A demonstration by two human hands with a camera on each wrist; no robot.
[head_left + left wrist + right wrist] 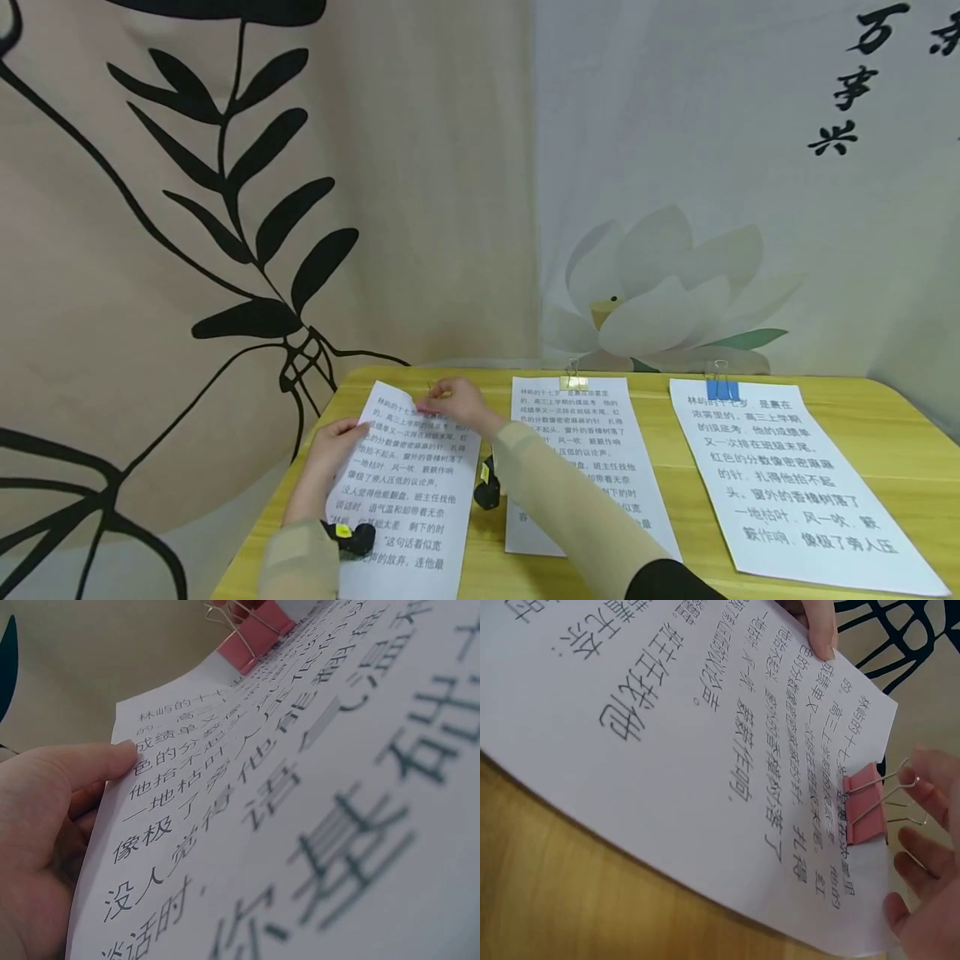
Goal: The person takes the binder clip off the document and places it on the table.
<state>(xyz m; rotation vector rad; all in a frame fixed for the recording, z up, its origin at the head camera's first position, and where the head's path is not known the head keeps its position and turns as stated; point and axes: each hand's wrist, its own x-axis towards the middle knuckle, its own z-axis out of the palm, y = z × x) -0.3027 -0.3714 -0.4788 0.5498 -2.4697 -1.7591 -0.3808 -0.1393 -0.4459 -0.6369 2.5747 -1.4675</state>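
The table point(862, 402) lies beneath the grip, with the middle paper point(581, 427) and the right paper point(795, 483), both clipped, rightward of it. The printed paper point(408, 500) is pinched at its left edge by the left hand point(37, 806). The right hand point(934, 900), part-curled, is at the top edge, around the pink clip point(865, 802); whether it pinches cannot be determined. The clip sits on that edge. Probable step: fitting or adjusting the clip. Next move likely requires a steady left edge and a clip-seating check.
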